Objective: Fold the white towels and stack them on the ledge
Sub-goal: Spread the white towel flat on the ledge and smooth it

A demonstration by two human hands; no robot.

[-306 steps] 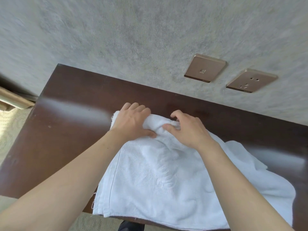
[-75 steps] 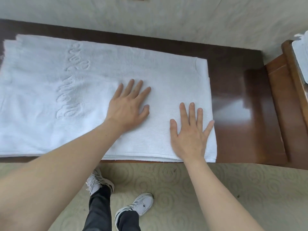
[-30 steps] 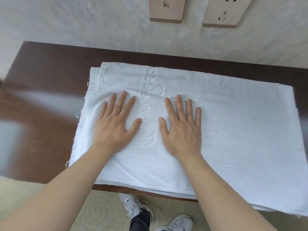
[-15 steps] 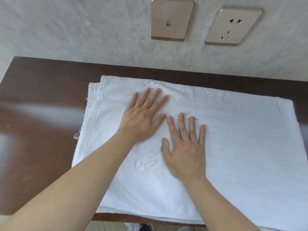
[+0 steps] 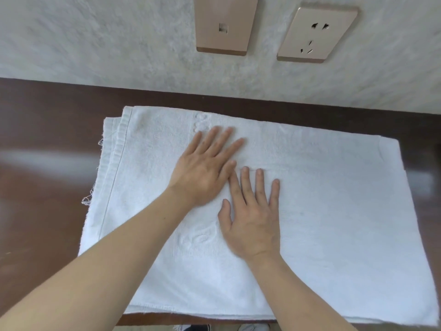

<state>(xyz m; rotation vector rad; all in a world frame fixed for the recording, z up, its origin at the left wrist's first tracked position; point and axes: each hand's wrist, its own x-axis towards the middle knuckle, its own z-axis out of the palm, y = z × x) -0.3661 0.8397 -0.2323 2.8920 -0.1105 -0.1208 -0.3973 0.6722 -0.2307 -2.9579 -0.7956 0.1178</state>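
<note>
Compared with half a second earlier, the two hands lie closer together: the left hand [image 5: 205, 172] sits slightly farther from the body, and its thumb side now touches the index finger of the right hand [image 5: 250, 216]. Compared with one second earlier, both hands have shifted from the left part of the cloth toward its middle. The embossed lettering that the palms covered then is now partly exposed above the left fingertips and below the left wrist.

The white towel [image 5: 334, 211] lies flat on the dark brown desk [image 5: 43, 187], folded into several layers. Both hands are spread, palms down, fingers straight, pressing on the top layer; neither one pinches or grips the cloth.

Edges:
- Left edge: the layers are stepped, with a hemmed border on top and lower layers showing beyond it. Loose threads hang from the lower layers.
- Far edge: runs roughly parallel to the wall [image 5: 107, 44], with a strip of bare desk between.
- Near edge: overhangs or meets the front edge of the desk; the exact relation cannot be told on the right side.
- Right edge: a fold line shows near the far right corner.

Open room: a broad area of bare desk lies to the left of the towel, and a narrower one at the far right. A wall switch [image 5: 225, 25] and a socket [image 5: 317, 34] sit on the wall above. Shoes [image 5: 253, 328] show below the front edge of the desk
</note>
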